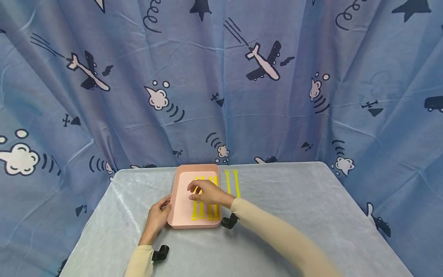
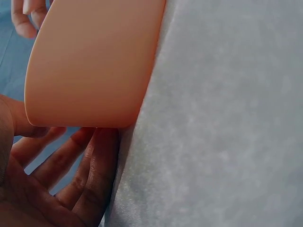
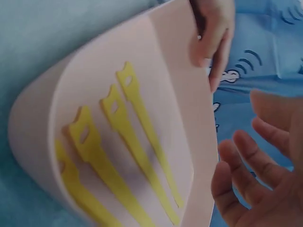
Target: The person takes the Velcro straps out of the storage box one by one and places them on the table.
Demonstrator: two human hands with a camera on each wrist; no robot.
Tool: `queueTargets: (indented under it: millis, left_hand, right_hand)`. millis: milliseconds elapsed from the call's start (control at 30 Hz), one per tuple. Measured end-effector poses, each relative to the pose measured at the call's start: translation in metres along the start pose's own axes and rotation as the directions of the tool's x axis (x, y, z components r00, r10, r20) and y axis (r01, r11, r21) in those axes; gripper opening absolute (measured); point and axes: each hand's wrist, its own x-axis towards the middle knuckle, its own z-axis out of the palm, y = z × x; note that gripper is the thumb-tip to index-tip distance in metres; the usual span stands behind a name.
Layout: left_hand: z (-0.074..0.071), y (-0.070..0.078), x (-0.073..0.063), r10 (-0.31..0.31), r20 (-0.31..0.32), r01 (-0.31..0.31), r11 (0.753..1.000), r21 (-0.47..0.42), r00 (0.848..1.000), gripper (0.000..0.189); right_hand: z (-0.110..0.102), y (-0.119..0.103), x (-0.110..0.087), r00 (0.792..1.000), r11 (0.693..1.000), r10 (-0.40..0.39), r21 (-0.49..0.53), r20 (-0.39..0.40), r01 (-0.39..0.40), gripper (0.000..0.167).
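On the pale-covered bench (image 1: 283, 192) sits a pink tray (image 1: 180, 209), four long yellow strips (image 1: 194, 211) lying side by side within it; two more yellow strips (image 1: 237, 184) lie just beside its right wall. Above the tray hangs the right hand (image 1: 207, 191), fingers loosely bent and spread wide of the thumb. The left hand (image 1: 157, 217) touches the tray's left side with extended fingers. Behind hangs a blue patterned curtain (image 1: 207, 69).
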Motion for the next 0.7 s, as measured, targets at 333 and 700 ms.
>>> queueTargets:
  millis: [333,700]
  left_hand:
    - [0.001,-0.001,0.001,-0.028,0.015,0.028,1.000,-0.005,1.000,0.042]
    - [0.001,-0.002,0.001,-0.018,0.008,0.018,1.000,-0.010,1.000,0.042]
  right_hand:
    - [0.007,0.006,0.009,0.986,0.969,-0.007,-0.242,0.169,0.049,0.032]
    - [0.009,0.016,0.015,0.972,0.862,-0.005,-0.491,0.233,0.123,0.026]
